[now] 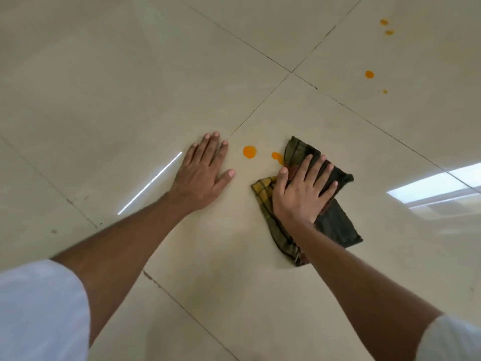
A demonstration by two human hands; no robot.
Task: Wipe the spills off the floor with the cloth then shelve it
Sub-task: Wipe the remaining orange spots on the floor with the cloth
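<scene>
I find the left hand (201, 175) flat on the floor (130, 87), palm down, fingers straight and slightly spread, holding nothing. The right hand (302, 188) lies flat on the cloth (335, 227), fingers straight and spread, pressing it to the floor; I see no curl or pinch.

The cloth is a dark checked piece with a yellow patch at its left edge. It lies crumpled on the tile just right of the left hand and apart from it.

Between the hands I note a round orange drop (250, 151), clear of both hands and of the cloth. A second drop (277, 156) sits at the cloth's far-left edge, touching it, just beyond the right thumb. Four more orange spots (369, 74) lie well apart from the cloth on the far right tile, in a loose line.

The floor is pale glossy tile with dark grout lines. White sleeves (39, 308) show on both upper arms. A bright streak (149, 183) reflects off the floor left of the left wrist.
</scene>
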